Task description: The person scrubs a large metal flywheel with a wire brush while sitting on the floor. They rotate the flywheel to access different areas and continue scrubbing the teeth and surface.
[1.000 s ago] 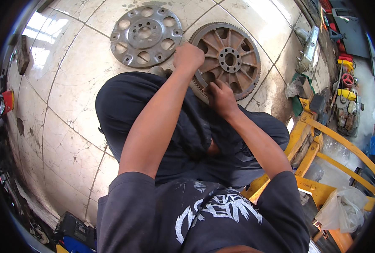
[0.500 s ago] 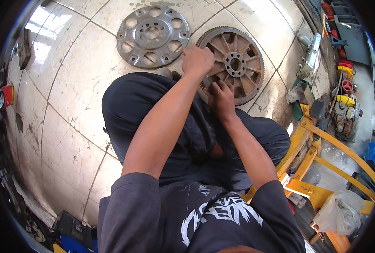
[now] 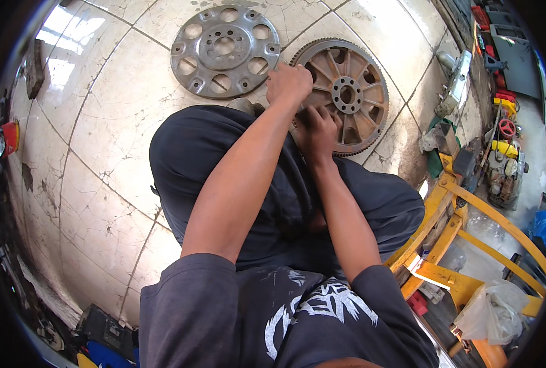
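While the dark trousers [image 3: 205, 150] spread in bent knees up close, it's the right hand [image 3: 320, 132] we meet first, fingers curled tight at the near-left edge of the toothed wheel; what they hold, if anything, I cannot tell. Just beyond comes the left hand [image 3: 289, 84], bunched into a loose fist beside that same edge, its grip hidden too. And look at the toothed wheel [image 3: 354, 105] itself, flat on the tiled floor [image 3: 116, 110]: rusty brown face, broad spokes with dark openings between them, a greyer hub ringed with small holes, fine teeth around the rim. Farther off and to the left lies the grey disc [image 3: 225, 60], smooth and shiny, round windows circling its middle. Now the change! Against half a second ago, the right hand has slid up along the wheel's edge, closer to the left; wheel and disc keep their places.
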Demonstrator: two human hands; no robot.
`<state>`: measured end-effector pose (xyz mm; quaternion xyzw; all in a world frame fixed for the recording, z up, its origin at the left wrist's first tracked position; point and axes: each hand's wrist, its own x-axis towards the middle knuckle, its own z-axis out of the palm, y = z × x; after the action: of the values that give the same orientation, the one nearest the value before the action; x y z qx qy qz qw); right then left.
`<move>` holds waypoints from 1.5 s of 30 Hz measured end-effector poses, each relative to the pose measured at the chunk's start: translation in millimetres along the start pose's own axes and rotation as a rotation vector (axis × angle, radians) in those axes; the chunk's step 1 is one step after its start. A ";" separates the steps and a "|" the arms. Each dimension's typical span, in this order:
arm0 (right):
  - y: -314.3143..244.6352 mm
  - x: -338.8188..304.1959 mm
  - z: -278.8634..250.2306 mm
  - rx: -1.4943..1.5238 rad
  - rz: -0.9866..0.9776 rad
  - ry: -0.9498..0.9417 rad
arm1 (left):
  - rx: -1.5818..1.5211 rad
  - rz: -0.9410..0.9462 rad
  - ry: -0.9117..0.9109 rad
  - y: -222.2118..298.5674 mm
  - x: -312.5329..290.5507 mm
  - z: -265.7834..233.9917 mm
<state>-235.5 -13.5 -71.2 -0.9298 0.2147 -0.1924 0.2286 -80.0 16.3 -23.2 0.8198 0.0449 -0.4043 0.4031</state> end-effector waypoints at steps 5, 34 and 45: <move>2.5 -8.3 7.3 -0.053 -0.017 0.069 | -0.106 -0.031 -0.033 -7.7 22.1 3.8; 20.7 8.1 -86.7 1.164 0.735 0.258 | -0.139 0.710 -0.190 -12.4 -51.3 22.4; 8.2 25.8 -50.8 0.860 0.403 0.145 | -0.072 0.676 0.008 -28.2 -18.5 25.2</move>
<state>-239.7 -50.0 -26.9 -0.6751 0.3070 -0.2798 0.6096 -119.4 22.4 -36.7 0.7751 -0.2138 -0.2425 0.5428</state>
